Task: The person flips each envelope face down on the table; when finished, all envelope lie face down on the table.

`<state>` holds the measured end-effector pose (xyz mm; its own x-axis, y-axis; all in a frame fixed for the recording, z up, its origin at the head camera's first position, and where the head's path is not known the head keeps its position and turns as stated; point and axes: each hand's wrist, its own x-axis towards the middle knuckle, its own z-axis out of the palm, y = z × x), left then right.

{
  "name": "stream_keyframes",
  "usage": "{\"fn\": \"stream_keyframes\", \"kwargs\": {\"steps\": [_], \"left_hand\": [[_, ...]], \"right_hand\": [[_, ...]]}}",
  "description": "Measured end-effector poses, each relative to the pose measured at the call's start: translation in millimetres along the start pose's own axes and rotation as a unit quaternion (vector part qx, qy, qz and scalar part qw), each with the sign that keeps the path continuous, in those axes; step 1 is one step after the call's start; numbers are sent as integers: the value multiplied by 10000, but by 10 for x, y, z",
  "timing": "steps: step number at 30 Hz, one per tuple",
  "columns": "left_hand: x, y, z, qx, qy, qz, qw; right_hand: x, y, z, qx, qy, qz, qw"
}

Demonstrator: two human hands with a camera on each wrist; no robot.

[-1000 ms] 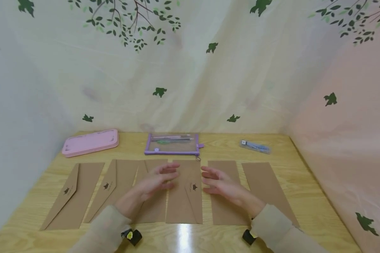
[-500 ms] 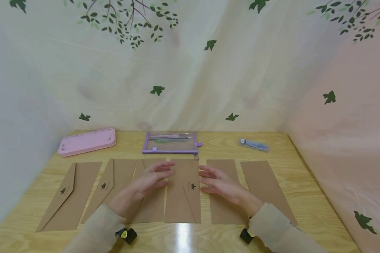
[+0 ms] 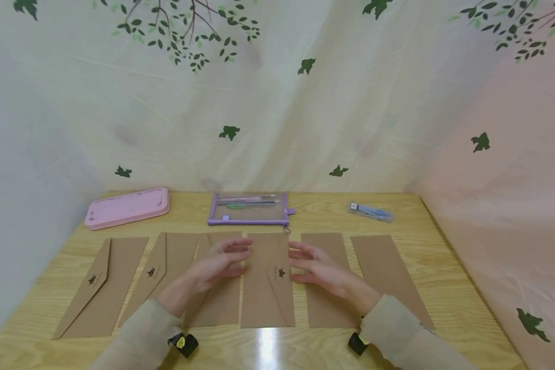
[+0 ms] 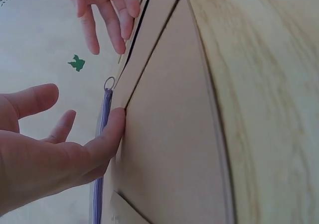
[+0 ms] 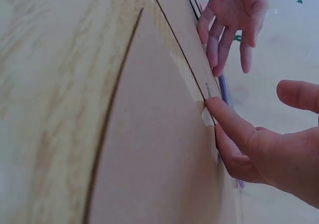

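Note:
Several brown paper envelopes lie side by side in a row. On the middle envelope (image 3: 268, 303), a pointed flap with a small black crown print faces up. My left hand (image 3: 219, 264) is over the envelope to its left (image 3: 222, 308), its fingertips by the middle envelope's left edge. My right hand (image 3: 324, 270) is over the plain envelope on the right (image 3: 330, 313), fingers extended along the middle envelope's right edge. In the right wrist view, a fingertip (image 5: 213, 103) appears to touch that edge. Both hands have relaxed, spread fingers and grip nothing.
Behind the row lie a pink pencil case (image 3: 127, 208), a clear purple-edged zip pouch (image 3: 248, 210) with pens, and a small clear case with blue contents (image 3: 371, 211). A leaf-patterned cloth (image 3: 277, 103) hangs behind the wooden table (image 3: 231, 349).
The head view has shifted slightly. Over the last half second, the middle envelope has slid a little to the right and towards me, while both hands have moved slightly left.

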<state>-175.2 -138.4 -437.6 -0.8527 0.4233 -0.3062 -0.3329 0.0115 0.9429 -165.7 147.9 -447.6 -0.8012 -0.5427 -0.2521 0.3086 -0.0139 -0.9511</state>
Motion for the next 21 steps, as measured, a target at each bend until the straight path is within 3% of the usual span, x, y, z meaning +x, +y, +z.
{"fn": "stream_keyframes", "kwargs": {"steps": [21], "left_hand": [[36,-69,-14,167,58,23,9998]], "right_hand": [[16,10,-7,-14,-11,-33,10000]]}}
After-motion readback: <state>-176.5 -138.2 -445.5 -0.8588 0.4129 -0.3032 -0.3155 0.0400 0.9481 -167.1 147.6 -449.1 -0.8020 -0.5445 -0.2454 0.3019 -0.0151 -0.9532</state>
